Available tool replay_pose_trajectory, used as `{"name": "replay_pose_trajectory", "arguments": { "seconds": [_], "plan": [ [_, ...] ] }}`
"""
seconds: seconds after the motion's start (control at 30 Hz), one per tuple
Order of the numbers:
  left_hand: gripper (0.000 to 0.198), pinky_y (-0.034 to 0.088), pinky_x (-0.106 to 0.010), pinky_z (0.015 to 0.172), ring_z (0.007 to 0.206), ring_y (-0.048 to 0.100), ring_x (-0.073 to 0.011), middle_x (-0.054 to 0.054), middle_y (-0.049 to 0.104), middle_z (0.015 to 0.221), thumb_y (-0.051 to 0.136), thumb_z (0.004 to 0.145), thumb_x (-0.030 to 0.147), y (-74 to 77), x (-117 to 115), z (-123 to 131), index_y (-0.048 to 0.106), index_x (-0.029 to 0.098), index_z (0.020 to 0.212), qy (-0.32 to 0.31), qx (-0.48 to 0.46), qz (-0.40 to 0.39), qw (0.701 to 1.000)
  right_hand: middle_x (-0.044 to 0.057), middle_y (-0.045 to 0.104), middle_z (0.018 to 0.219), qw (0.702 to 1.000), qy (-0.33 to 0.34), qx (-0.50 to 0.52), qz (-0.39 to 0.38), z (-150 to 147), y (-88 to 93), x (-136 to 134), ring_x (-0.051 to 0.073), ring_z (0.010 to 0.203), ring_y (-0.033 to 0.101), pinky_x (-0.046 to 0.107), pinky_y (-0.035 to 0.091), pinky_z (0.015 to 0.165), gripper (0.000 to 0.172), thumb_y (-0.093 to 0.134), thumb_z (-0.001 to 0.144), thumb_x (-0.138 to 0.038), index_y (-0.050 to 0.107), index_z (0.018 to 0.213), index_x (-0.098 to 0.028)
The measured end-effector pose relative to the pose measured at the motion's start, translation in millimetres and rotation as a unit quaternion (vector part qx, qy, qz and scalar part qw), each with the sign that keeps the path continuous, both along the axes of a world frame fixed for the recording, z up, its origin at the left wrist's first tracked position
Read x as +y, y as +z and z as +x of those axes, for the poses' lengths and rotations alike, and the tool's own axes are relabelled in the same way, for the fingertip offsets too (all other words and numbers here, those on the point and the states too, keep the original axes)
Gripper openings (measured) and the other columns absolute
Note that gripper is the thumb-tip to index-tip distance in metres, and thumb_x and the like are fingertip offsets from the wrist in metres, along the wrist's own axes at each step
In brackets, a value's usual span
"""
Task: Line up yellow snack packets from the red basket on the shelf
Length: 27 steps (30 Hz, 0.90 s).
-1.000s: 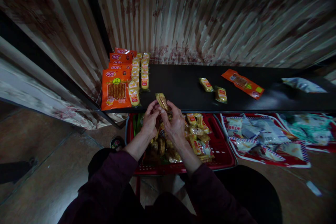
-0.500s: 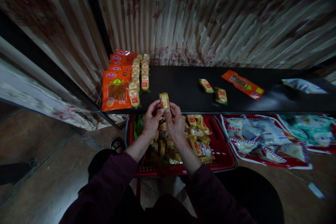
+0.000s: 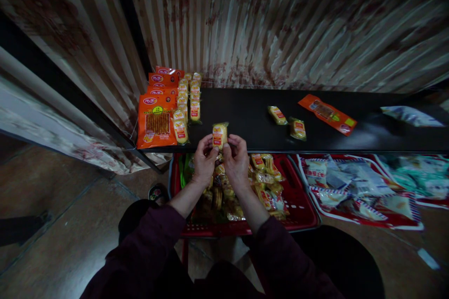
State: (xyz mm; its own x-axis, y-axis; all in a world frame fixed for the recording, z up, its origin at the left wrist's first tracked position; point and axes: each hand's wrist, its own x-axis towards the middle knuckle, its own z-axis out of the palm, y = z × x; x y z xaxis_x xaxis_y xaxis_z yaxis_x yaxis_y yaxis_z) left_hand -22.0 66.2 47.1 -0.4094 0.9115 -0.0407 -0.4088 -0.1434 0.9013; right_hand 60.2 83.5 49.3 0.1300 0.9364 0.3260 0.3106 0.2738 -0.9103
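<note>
Between my two hands, at the front edge of the black shelf (image 3: pixel 242 117), a small wrapped snack cake (image 3: pixel 220 136) stands upright with its red and yellow label facing me. My left hand (image 3: pixel 205 159) grips its left side, and my right hand (image 3: pixel 235 159) grips the right side, thumbs low on the wrapper. Left of them, similar wrapped cakes (image 3: pixel 180 126) stand in two rows beside large orange snack packets (image 3: pixel 156 121). Below my hands, a red basket (image 3: pixel 303 215) holds many more of these cakes, partly hidden by my forearms.
Two loose cakes (image 3: pixel 298 129) and an orange packet (image 3: pixel 328 114) lie farther right on the shelf, with a pale packet (image 3: pixel 412 116) beyond. Another basket (image 3: pixel 417 225) of white-and-blue packets is on the right. A pleated curtain (image 3: pixel 245 23) hangs behind, and a dark post (image 3: pixel 129 18) rises at left.
The cake in my hands has turned, so its label now faces me instead of its side. Both hands stay in nearly the same place. The view has shifted slightly.
</note>
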Motion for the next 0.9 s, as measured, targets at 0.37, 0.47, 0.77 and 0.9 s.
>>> {"name": "replay_pose_trajectory", "arguments": {
  "seconds": [0.37, 0.47, 0.77, 0.9],
  "plan": [
    [0.042, 0.040, -0.032, 0.098, 0.108, 0.055, -0.0192, -0.006, 0.060, 0.120, 0.061, 0.075, 0.016, -6.0, 3, -7, 0.060, 0.024, 0.116, 0.021, 0.060, 0.011, 0.998, 0.008, 0.065, 0.100, 0.997, 0.065, 0.027, -0.009, -7, -0.5, 11, 0.019, 0.091, 0.063, 0.036, 0.051, 0.085, 0.028, 0.050, 0.087, -0.041, 0.056, 0.103, -0.019],
    [0.040, 0.039, -0.033, 0.099, 0.109, 0.054, -0.0197, -0.006, 0.059, 0.119, 0.061, 0.075, 0.015, -3.4, 4, -10, 0.062, 0.024, 0.114, 0.035, 0.079, 0.013, 0.996, 0.009, 0.065, 0.103, 0.995, 0.081, 0.059, -0.025, -10, -1.3, 13, 0.019, 0.093, 0.063, 0.036, 0.052, 0.085, 0.029, 0.053, 0.085, -0.040, 0.055, 0.106, -0.019],
    [0.041, 0.038, -0.035, 0.101, 0.107, 0.053, -0.0204, -0.006, 0.059, 0.114, 0.054, 0.072, 0.007, 5.8, 10, -20, 0.064, 0.024, 0.108, 0.080, 0.157, 0.008, 0.984, 0.010, 0.066, 0.106, 0.989, 0.099, 0.097, -0.040, -22, -3.8, 28, 0.019, 0.096, 0.064, 0.038, 0.052, 0.089, 0.028, 0.054, 0.083, -0.034, 0.055, 0.105, -0.018],
    [0.038, 0.040, -0.034, 0.097, 0.101, 0.055, -0.0191, -0.006, 0.060, 0.109, 0.052, 0.072, 0.005, 9.1, 14, -23, 0.063, 0.022, 0.105, 0.095, 0.176, 0.009, 0.980, 0.009, 0.067, 0.104, 0.988, 0.103, 0.106, -0.039, -29, -3.3, 34, 0.019, 0.093, 0.065, 0.037, 0.052, 0.087, 0.027, 0.055, 0.081, -0.032, 0.056, 0.105, -0.018]
  ]
}}
